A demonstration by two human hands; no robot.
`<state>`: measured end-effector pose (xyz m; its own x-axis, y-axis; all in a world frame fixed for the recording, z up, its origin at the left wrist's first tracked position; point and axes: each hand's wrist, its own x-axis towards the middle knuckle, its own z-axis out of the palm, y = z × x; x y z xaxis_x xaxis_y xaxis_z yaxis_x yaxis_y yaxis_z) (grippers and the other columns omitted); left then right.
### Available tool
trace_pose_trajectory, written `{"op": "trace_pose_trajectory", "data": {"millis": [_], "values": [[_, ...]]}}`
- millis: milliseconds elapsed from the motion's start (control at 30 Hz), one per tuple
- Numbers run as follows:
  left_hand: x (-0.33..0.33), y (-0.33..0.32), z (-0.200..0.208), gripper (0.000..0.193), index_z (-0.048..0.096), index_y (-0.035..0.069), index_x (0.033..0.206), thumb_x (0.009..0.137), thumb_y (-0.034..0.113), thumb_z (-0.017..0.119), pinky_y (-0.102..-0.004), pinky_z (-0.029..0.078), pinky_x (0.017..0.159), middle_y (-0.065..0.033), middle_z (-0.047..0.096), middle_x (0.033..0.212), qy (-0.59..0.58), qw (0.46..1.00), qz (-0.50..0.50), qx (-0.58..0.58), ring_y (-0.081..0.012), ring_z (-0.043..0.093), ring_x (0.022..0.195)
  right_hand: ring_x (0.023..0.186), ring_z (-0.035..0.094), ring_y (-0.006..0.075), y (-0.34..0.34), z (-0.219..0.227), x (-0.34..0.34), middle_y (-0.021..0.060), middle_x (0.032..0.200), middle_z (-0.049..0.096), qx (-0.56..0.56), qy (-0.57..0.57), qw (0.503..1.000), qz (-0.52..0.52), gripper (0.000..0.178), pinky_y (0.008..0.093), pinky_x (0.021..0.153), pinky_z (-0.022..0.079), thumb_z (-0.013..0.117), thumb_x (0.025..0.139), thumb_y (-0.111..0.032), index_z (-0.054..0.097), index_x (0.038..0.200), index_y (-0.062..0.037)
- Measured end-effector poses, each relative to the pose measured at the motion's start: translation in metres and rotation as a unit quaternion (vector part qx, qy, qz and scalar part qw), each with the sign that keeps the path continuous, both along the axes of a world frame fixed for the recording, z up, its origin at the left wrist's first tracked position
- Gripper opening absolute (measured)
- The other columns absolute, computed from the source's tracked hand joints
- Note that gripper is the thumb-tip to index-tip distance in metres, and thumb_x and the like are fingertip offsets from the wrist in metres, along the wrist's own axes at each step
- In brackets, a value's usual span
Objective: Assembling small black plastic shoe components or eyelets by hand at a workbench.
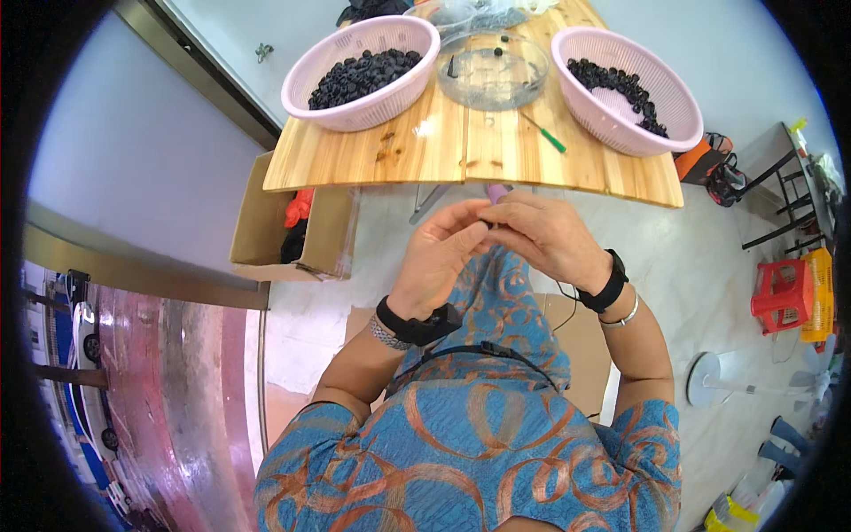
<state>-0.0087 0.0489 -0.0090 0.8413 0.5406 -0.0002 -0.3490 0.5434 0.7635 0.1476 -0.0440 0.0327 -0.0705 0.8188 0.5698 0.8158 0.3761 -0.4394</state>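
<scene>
Hands: left hand (439, 255) and right hand (548, 238) meet, fingertips pinching a small black piece (485, 224)
Piece: just off the near edge of the table (425, 151), mostly covered
Long axis: cannot tell
Markings: too small to read

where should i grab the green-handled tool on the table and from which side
Probably best by the green handle, coming from the near right: it is the thicker end and angles toward the near edge of the table, while the thin shaft points away toward the clear round tray.
</scene>
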Motion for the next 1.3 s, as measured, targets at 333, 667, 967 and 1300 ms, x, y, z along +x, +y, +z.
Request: {"op": "trace_pose_trajectory", "data": {"millis": [333, 667, 967, 1300], "values": [[0.0, 0.026, -0.011, 0.027, 0.05, -0.002, 0.115, 0.091, 0.009, 0.047, -0.0215, 0.051, 0.083, -0.0107, 0.056, 0.108, -0.022, 0.984, -0.015, -0.176, -0.0155, 0.059, 0.094, 0.084, 0.057, 0.0288, 0.056, -0.021, 0.09, 0.0113, 0.089, 0.055, -0.012, -0.186, 0.933, -0.307, 0.016, 0.0384, 0.066, 0.049, 0.06, 0.076, -0.014, 0.057, 0.087, -0.0022], [-0.002, 0.042, 0.002, 0.032, 0.042, -0.002, 0.121, 0.094, 0.014, 0.042, -0.0225, 0.051, 0.081, -0.0113, 0.053, 0.109, -0.107, 0.971, -0.04, -0.211, -0.0148, 0.057, 0.093, 0.063, 0.056, 0.0222, 0.051, -0.009, 0.067, 0.0118, 0.071, 0.058, -0.153, -0.008, 0.958, -0.241, 0.012, 0.0325, 0.058, 0.045, 0.053, 0.081, -0.012, 0.053, 0.082, 0.0003], [0.003, 0.041, 0.007, 0.032, 0.045, -0.002, 0.12, 0.094, 0.018, 0.042, -0.0205, 0.047, 0.072, -0.0071, 0.056, 0.101, -0.035, 0.996, -0.004, -0.086, -0.0107, 0.053, 0.085, 0.057, 0.055, 0.0287, 0.019, 0.01, 0.008, 0.0124, 0.068, 0.055, -0.067, 0.086, 0.991, -0.079, 0.02, 0.0337, 0.052, 0.043, 0.054, 0.074, -0.001, 0.056, 0.093, -0.003], [0.013, 0.04, 0.008, 0.031, 0.049, -0.003, 0.115, 0.094, 0.019, 0.043, -0.0207, 0.047, 0.071, -0.0056, 0.057, 0.095, -0.011, 0.997, -0.019, -0.077, -0.0094, 0.053, 0.082, 0.056, 0.054, 0.0264, 0.012, 0.02, 0.017, 0.0087, 0.066, 0.051, -0.048, 0.023, 0.997, -0.053, 0.022, 0.034, 0.049, 0.042, 0.055, 0.07, -0.002, 0.057, 0.092, -0.0056]]}}
